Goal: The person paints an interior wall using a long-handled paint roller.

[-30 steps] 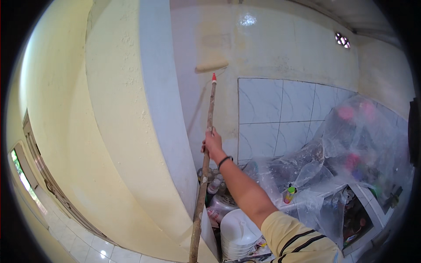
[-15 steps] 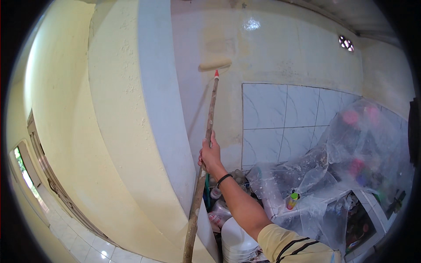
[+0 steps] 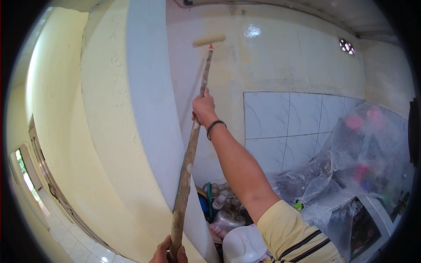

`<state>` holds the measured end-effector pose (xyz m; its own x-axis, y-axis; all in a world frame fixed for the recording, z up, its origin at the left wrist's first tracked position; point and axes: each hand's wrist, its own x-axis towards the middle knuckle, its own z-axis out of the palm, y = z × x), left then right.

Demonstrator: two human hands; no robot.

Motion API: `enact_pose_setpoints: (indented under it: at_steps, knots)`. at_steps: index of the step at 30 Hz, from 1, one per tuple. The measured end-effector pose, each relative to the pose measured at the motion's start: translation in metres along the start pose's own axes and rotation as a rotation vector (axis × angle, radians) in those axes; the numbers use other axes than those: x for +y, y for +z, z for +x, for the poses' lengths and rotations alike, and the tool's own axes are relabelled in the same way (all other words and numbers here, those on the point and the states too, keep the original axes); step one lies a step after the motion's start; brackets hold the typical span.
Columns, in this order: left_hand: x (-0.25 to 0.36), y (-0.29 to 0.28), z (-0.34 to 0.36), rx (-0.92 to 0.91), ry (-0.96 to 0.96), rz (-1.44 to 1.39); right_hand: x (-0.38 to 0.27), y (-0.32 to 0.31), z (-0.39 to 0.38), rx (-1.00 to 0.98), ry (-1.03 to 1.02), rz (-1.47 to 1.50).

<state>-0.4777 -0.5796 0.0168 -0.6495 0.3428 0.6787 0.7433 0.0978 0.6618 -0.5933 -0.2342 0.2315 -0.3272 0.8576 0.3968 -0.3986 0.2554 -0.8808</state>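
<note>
A long wooden pole (image 3: 189,149) runs up from the bottom edge to a cream paint roller (image 3: 209,40) pressed against the upper wall (image 3: 272,57). My right hand (image 3: 202,108), with a black band on the wrist, grips the pole about a third of the way below the roller. My left hand (image 3: 169,253) grips the pole's lower end at the bottom edge, only partly in view. The wall around the roller is wet and glossy with cream paint.
A grey-blue column edge (image 3: 151,114) stands just left of the pole. White wall tiles (image 3: 289,127) sit to the right. Clear plastic sheeting (image 3: 351,171) covers shelves and goods at the right. A white bucket (image 3: 243,245) and bottles (image 3: 219,202) stand below.
The roller has moved up the wall. My right arm has stretched upward with the pole, and my left hand has come into view at the pole's lower end.
</note>
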Motion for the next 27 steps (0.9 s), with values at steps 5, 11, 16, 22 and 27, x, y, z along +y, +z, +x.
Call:
enact_pose_setpoints:
  at_steps: [5, 11, 16, 22, 27]
  knots:
    - [0.014, 0.004, 0.034, 0.076, 0.205, 0.077, -0.041, 0.009, 0.033, -0.011, -0.052, 0.02]
    - [0.028, 0.008, 0.069, 0.139, 0.341, 0.167, -0.079, 0.027, 0.072, -0.018, -0.189, 0.0]
    - [0.041, 0.014, 0.098, 0.28, 0.603, 0.34, -0.107, 0.04, 0.111, -0.047, -0.24, -0.022]
    - [0.059, 0.028, 0.116, 0.388, 0.608, 0.357, -0.143, 0.052, 0.16, -0.207, -0.369, 0.001]
    - [0.057, 0.032, 0.113, 0.359, 0.6, 0.366, -0.171, 0.047, 0.175, -0.235, -0.381, -0.057]
